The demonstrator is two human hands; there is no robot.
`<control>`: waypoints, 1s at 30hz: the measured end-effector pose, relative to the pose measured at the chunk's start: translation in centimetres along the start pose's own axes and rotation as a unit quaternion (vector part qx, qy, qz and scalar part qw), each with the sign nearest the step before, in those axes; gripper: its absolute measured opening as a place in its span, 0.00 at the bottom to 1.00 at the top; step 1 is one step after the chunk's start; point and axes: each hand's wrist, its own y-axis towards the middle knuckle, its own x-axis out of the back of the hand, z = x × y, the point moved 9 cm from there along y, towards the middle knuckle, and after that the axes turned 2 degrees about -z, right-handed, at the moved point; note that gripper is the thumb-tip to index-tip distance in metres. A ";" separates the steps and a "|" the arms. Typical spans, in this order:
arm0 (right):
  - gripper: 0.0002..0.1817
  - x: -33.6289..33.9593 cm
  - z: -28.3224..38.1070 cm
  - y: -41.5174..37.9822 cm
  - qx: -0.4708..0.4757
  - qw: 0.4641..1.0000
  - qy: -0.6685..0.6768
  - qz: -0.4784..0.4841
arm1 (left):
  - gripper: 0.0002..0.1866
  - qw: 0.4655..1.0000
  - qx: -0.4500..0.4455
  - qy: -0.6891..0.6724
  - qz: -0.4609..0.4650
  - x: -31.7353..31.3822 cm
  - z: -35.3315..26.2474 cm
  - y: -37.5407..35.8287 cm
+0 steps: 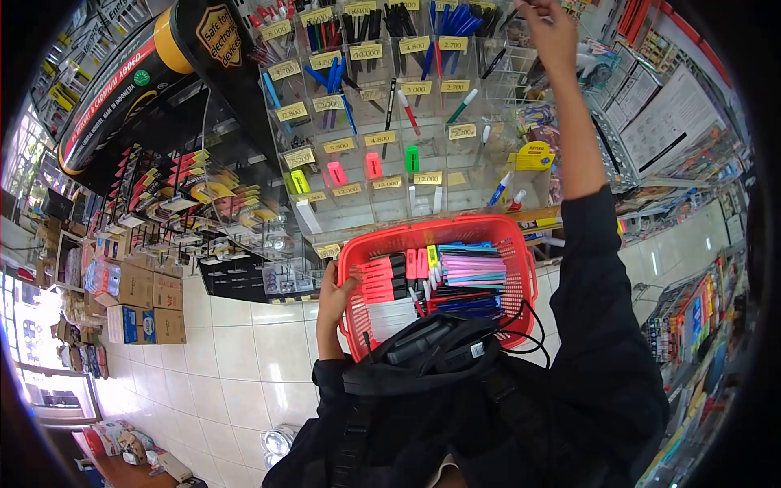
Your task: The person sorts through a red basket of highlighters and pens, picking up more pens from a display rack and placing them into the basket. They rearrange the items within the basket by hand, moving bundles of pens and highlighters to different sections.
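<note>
My left hand [332, 301] is closed on the left rim of a red plastic basket [439, 228] held against my front. Inside lie pink highlighters [378, 281], a yellow highlighter [432, 256], pink and blue pens [472, 267], dark blue pens [468, 304] and white boxes [390, 315]. My right hand [549, 23] reaches up to the top right of a clear pen rack [366, 106], fingers pinched together at the frame's upper edge. A thin dark shape shows by its fingertips, too small to name. Black pens [399, 24] and blue pens [460, 20] stand in the compartments nearby.
Lower rack slots hold a green highlighter [412, 159] and markers [500, 189] behind yellow price tags. A large battery-shaped display [122, 81] stands left, with cardboard boxes [150, 297] on the tiled floor [236, 358]. A black bag [423, 358] with cables overlaps the basket's near side.
</note>
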 end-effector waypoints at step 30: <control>0.15 5.2 -1.8 -24.5 -0.328 0.882 0.330 0.082 | 0.14 1.000 0.005 -0.023 -0.001 -0.1 0.2 0.2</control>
